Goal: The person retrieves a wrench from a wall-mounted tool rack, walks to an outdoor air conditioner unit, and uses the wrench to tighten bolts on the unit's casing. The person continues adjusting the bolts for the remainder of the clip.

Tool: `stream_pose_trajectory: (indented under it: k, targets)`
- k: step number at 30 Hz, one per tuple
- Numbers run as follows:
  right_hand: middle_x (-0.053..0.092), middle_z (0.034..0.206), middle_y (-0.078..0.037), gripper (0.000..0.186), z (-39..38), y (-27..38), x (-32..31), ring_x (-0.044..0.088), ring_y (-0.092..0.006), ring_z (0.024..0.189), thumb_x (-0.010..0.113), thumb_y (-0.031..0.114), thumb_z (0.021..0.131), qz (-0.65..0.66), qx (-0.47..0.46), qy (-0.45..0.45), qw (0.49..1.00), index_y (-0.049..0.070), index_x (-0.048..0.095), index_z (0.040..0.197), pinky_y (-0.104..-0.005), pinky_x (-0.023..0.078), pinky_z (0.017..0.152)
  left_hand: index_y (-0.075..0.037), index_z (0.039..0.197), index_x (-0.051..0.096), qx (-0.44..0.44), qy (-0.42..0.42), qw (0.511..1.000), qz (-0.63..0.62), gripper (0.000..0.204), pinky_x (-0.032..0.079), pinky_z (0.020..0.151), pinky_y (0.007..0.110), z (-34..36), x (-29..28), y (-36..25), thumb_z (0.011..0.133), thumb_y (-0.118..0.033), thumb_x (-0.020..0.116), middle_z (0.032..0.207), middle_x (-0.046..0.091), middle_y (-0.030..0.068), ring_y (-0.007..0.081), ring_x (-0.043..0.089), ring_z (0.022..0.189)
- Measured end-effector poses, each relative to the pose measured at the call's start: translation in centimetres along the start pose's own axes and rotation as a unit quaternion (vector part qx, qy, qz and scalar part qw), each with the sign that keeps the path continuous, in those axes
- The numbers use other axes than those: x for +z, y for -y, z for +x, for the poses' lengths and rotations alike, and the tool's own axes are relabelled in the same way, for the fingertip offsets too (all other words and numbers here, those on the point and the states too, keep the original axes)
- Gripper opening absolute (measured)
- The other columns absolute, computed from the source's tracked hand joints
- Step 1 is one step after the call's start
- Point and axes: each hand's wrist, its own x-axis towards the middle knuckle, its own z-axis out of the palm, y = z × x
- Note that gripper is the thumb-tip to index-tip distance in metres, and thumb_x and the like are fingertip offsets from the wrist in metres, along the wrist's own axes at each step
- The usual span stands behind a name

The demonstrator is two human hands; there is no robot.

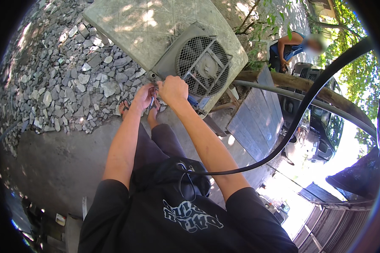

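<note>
A grey radiator-fan unit (162,63) with a wire mesh guard (202,65) and a crossed metal bracket lies on the tiled table. My right hand (174,90) is closed in a fist at the unit's near left corner; whatever it grips is hidden by the fingers. Just left of it, my left hand (143,97) has its fingers curled together below the corner's small metal lug (153,76). A thin shiny metal piece (152,100) shows beside the left fingers, too small to name. The two hands almost touch.
The tiled concrete table (126,25) stands ahead of me. Loose grey stones (71,80) cover the ground at left. A wooden board (259,118) leans at right, near a pole (299,96) and a vehicle (321,130). Another person (289,46) sits beyond. A black cable (283,147) crosses the view.
</note>
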Motion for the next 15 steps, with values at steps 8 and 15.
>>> stream_pose_trajectory:
  k: [8,15]
  targets:
    - [0.075,0.100,-0.023,0.030,-0.65,-0.06,0.53,0.074,-0.0428,0.096,0.071,0.028,0.094,0.000,-0.059,-0.053,0.997,0.000,0.070,0.104,-0.0517,0.059,0.084,-0.007,0.097,0.066,0.000,-0.041,0.999,-0.005,0.009,0.049,0.054,0.027,-0.64,0.51,0.02,0.099,-0.015,0.064,0.076,0.067,0.0030,0.0134,0.063,0.062]
    - [0.074,0.105,-0.021,0.034,0.11,-0.24,0.50,0.074,-0.0413,0.098,0.074,0.029,0.090,-0.002,-0.017,0.000,1.000,0.002,0.067,0.109,-0.0511,0.058,0.086,-0.008,0.096,0.065,0.000,-0.031,0.999,0.010,0.011,0.049,0.054,0.027,-0.42,0.90,-0.19,0.100,-0.018,0.063,0.075,0.066,0.0006,0.0136,0.065,0.064]
